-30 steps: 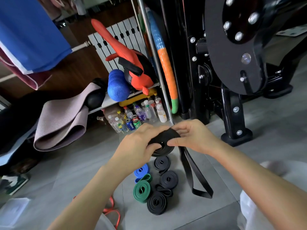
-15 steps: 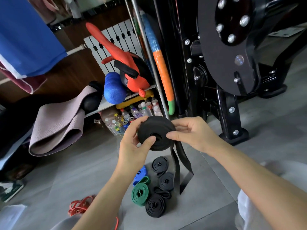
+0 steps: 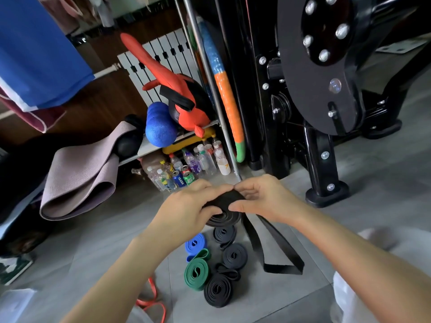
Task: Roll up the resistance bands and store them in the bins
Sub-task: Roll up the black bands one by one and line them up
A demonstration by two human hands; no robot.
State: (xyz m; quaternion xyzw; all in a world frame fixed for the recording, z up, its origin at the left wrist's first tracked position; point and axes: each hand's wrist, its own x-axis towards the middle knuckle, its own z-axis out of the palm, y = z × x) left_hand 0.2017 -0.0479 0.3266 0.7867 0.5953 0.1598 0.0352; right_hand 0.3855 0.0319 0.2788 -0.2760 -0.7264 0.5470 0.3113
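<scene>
1. The left hand (image 3: 193, 206) holds a partly rolled black resistance band (image 3: 224, 217) from the left. Its fingers curl over the top of the coil, so this grip is closed round the band.
2. The right hand (image 3: 263, 199) meets it from the right. Thumb and fingers pinch the strap at the coil's upper edge, so this grip is also closed on the same band. The fingertips of both hands nearly touch above the coil.
3. The coil is held in the air above the grey tiled floor (image 3: 349, 229), tilted almost flat, with its spiral layers showing below the left hand.
4. The unrolled length of this band hangs from the coil's right side down to the floor, where its looped end lies flat.
5. Below the hands a cluster of finished rolls lies on the floor:
   - a blue roll (image 3: 195, 244) with a green roll (image 3: 196, 273) touching it
   - three black rolls (image 3: 234, 255) in a line just to their right
   - a small black band (image 3: 229, 272), loosely folded, between the two nearer black rolls
6. An orange band (image 3: 154, 301) lies unrolled on the floor near the left forearm.
7. Behind these stands a low shelf carrying a blue foam roller (image 3: 161, 129). Bottles and cans (image 3: 186, 166) crowd under it, and a mauve exercise mat (image 3: 79, 180) droops off its left end.
8. A black gym machine (image 3: 321, 66) stands on the floor to the right.
</scene>
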